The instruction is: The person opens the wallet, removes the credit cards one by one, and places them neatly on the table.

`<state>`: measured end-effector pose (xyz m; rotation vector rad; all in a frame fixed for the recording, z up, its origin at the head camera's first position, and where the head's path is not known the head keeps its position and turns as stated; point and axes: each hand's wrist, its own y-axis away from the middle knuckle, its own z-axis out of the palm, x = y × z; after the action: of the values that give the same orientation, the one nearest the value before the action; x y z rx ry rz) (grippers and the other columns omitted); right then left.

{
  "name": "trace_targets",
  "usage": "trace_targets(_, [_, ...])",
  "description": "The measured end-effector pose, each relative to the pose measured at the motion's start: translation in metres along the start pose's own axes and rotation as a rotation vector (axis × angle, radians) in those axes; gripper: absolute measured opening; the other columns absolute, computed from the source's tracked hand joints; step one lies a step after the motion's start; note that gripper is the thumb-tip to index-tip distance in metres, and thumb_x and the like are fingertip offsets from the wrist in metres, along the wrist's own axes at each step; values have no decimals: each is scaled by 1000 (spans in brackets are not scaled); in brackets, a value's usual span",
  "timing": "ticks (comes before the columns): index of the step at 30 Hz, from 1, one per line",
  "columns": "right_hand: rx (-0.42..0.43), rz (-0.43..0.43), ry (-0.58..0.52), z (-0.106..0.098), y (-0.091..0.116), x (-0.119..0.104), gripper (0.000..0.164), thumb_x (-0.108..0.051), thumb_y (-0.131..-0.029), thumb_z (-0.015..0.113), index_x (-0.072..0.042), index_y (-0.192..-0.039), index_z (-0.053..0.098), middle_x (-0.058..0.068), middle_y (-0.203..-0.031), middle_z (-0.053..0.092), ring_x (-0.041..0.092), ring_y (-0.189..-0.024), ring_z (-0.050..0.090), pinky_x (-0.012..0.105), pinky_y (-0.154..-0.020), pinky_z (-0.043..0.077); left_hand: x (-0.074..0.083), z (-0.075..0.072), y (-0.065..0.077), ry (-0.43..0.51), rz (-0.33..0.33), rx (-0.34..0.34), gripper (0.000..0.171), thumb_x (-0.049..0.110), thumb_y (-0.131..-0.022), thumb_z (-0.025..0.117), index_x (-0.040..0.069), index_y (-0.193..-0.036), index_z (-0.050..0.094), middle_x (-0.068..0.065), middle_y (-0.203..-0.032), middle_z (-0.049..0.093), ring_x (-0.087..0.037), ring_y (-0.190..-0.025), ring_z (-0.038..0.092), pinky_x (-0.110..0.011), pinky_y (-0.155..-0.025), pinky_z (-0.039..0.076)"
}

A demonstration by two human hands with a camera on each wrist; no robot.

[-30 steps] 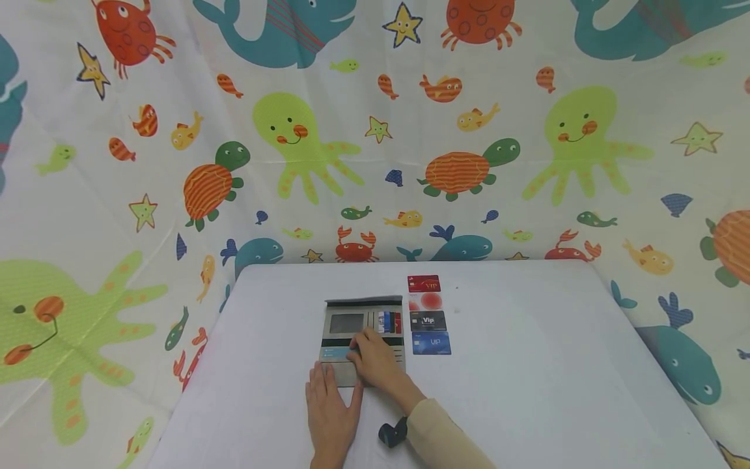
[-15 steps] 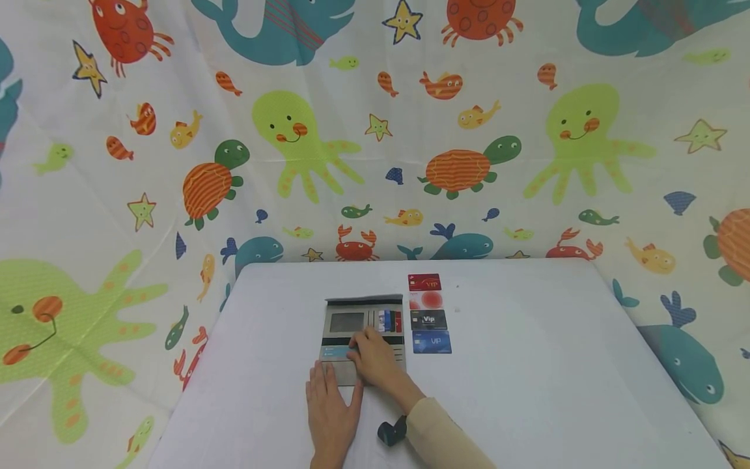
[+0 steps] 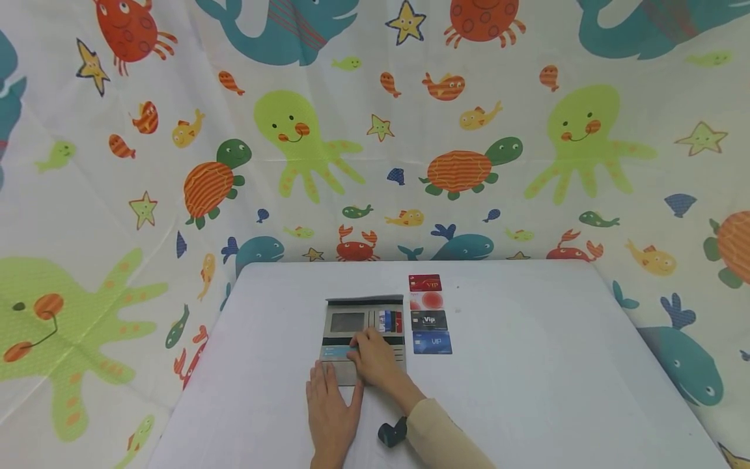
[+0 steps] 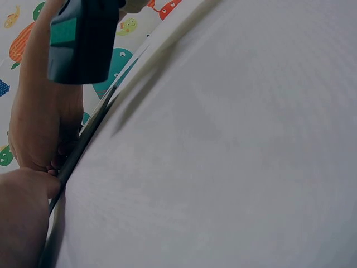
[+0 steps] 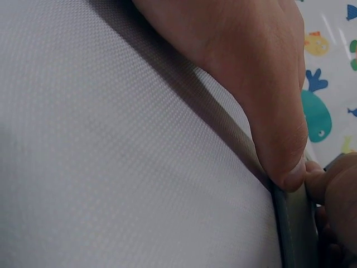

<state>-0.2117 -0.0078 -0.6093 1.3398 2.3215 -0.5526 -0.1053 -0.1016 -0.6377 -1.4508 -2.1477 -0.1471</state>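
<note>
An unfolded grey wallet (image 3: 347,322) with dark bands lies on the table, several cards (image 3: 389,321) showing in its upper right slots. A light-blue card (image 3: 335,352) shows in its lower half. My left hand (image 3: 332,407) lies with its fingers extended over the wallet's lower left edge. Bent over the lower half, my right hand (image 3: 377,361) pinches at the blue card's right end, its fingers partly hiding it. In the right wrist view the right thumb (image 5: 290,176) touches the wallet's edge, close to the left hand (image 5: 340,190).
Right of the wallet, a column holds a red card (image 3: 424,283), a white card with a red circle (image 3: 426,300), a black card (image 3: 429,320) and a blue card (image 3: 432,342). A black wrist camera (image 3: 392,432) sits by the right sleeve. A sea-animal curtain (image 3: 375,150) hangs behind the white table (image 3: 527,365).
</note>
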Motion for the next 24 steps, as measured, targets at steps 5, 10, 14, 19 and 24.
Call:
trace_targets(5, [6,0,0,0,0,0,20,-33,-96,68,-16,-106,65,-1,-97,53,10,-81,52,26,-69,50,0,0,0,-12,-3,-11,83,47,-88,70,-6,-147,43,-25,-161,31,-42,-150,29,-57,-123,24])
trace_targets(10, [3,2,-5,1,-1,0,20,-33,-96,68,-17,-106,65,-1,-98,53,11,-81,52,26,-69,50,0,0,0,-9,-6,-14,83,48,-88,70,-5,-147,43,-25,-161,31,-41,-151,28,-57,-123,24])
trace_targets(14, [-1,1,-6,1,0,1,18,-32,-96,68,-16,-105,65,-1,-97,53,10,-81,52,26,-68,49,-1,0,0,-7,-1,-13,83,48,-89,70,-6,-146,43,-26,-161,31,-42,-150,29,-57,-123,24])
trace_targets(19, [-7,8,-6,0,-1,1,19,-32,-96,68,-17,-106,65,-1,-98,54,10,-81,53,27,-69,50,-1,0,0,-5,6,-5,82,48,-89,69,-6,-145,44,-26,-160,32,-43,-150,29,-57,-123,24])
trace_targets(24, [-18,31,-9,-1,-3,0,21,-33,-95,69,-16,-107,66,1,-102,56,12,-85,57,28,-73,53,-1,1,0,-5,10,5,82,48,-88,70,-6,-145,45,-26,-160,33,-43,-149,30,-58,-122,25])
